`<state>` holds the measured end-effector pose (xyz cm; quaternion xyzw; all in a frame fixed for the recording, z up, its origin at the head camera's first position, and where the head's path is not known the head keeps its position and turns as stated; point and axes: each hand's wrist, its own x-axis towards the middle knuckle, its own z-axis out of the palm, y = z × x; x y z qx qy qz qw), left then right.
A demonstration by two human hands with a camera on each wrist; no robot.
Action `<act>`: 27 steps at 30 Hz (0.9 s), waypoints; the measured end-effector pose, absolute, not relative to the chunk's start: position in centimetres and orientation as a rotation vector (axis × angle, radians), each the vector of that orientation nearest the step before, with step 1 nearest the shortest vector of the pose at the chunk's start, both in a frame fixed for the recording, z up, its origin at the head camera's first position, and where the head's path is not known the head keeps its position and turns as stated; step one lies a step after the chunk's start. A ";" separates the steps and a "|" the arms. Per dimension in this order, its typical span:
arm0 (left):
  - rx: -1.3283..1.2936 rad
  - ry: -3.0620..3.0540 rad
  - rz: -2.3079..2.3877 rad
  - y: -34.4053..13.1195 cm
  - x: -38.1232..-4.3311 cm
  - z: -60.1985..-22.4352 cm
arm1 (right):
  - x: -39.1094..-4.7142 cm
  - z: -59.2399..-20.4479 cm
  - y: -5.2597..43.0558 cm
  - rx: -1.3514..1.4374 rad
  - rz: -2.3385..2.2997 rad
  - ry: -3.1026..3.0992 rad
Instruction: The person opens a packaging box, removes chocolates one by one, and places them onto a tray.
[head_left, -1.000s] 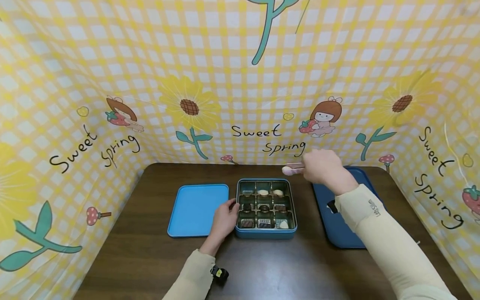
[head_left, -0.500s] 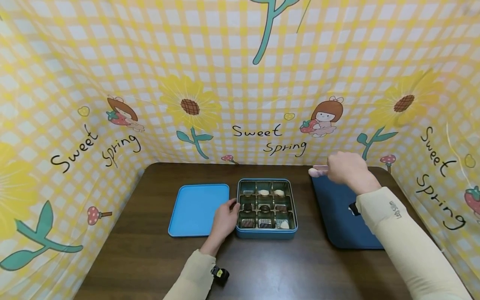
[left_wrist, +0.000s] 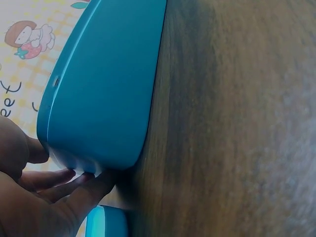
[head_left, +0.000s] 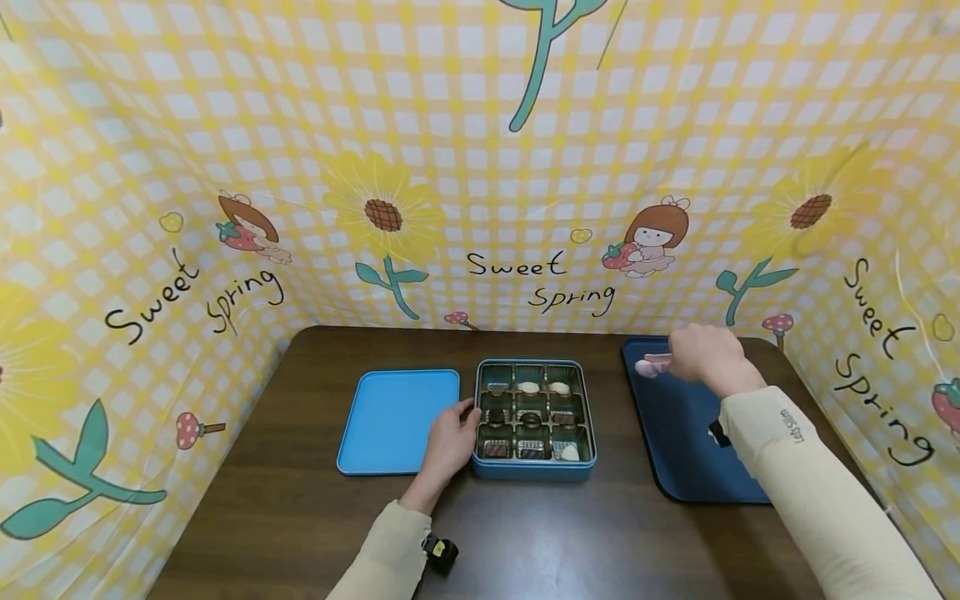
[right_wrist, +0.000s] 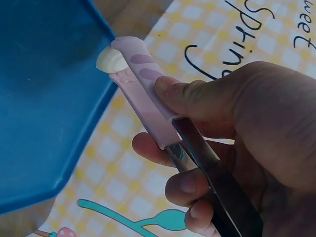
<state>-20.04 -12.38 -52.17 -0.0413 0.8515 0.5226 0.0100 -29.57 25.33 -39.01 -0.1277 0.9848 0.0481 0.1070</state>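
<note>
We see the right hand [head_left: 708, 360] with its fingers closed around a pair of pink-tipped metal tongs [right_wrist: 148, 94], thumb pressing one arm and the other fingers folded below. Between the tips, which stand only slightly apart, sits a small white rounded piece [right_wrist: 109, 60], held above the far left corner of the dark blue tray [head_left: 697, 454]; we cannot tell how high. The left hand [head_left: 450, 437] rests against the left side of a blue square tin [head_left: 532, 472], its fingers loosely extended and touching the wall. Inside the tin we make out a nine-compartment insert: two white pieces in the back row, dark pieces across the middle, two dark and one white in front. Left of the tin, a flat light-blue square panel [head_left: 401, 425] lies on the brown surface [head_left: 300, 533], before a yellow checked cloth [head_left: 480, 183].
</note>
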 end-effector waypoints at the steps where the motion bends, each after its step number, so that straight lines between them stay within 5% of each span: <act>1: -0.131 2.659 1.628 -12.4 -20.0 -52.1 | -29.6 -39.2 25.4 -0.377 0.145 2.898; 27: -0.119 2.682 1.598 -12.4 -20.1 -52.0 | -29.4 -41.4 26.1 -0.337 0.108 2.832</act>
